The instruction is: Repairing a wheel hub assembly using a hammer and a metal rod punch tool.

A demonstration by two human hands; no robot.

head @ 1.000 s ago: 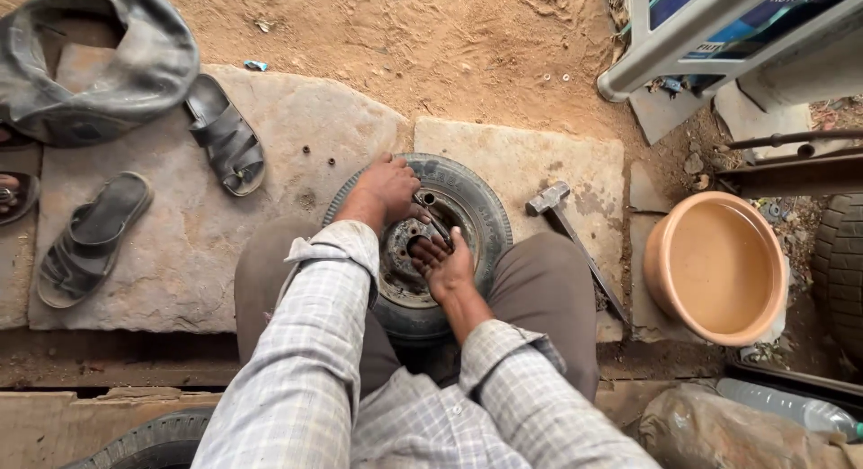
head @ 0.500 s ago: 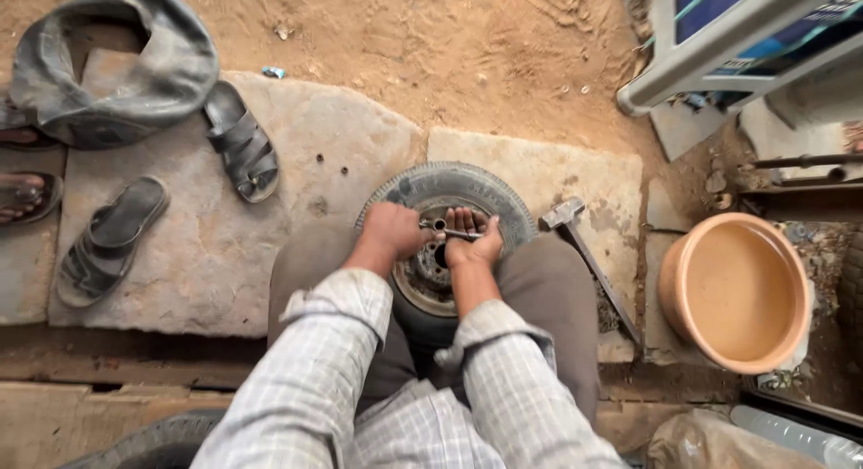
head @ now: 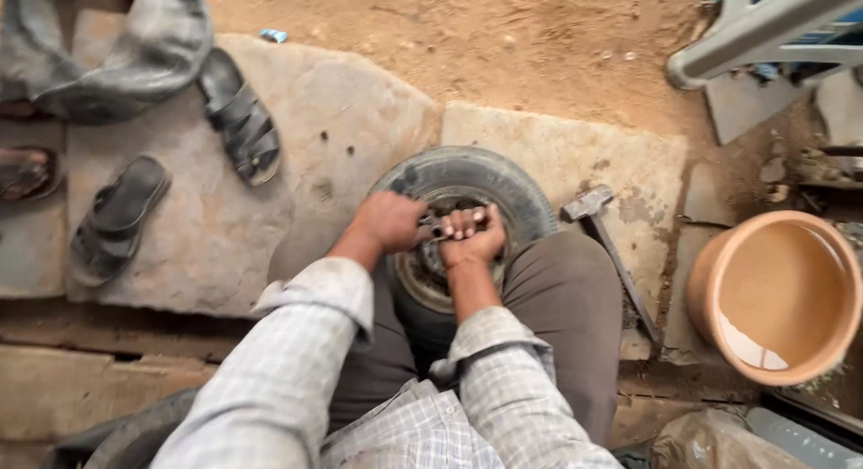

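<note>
A small black tyre (head: 503, 186) on its metal rim (head: 421, 276) stands upright between my knees on a stone slab. My left hand (head: 388, 222) and my right hand (head: 472, 235) meet over the top of the rim, both closed around a short metal tool (head: 432, 226) that shows between them. My checked sleeves and brown trousers fill the lower middle of the view. The lower half of the tyre is hidden by my arms and legs.
A hammer (head: 607, 240) lies on the slab just right of the tyre. An orange tub (head: 778, 294) with water stands at the right. Dark sandals (head: 238, 114) and a grey inner tube (head: 108, 46) lie at the left. A vehicle's metal frame (head: 764, 42) is at the top right.
My left hand has come off the tyre's outer edge and joined my right hand at the rim's top, both gripping the tool. The view has shifted closer and slightly rightward.
</note>
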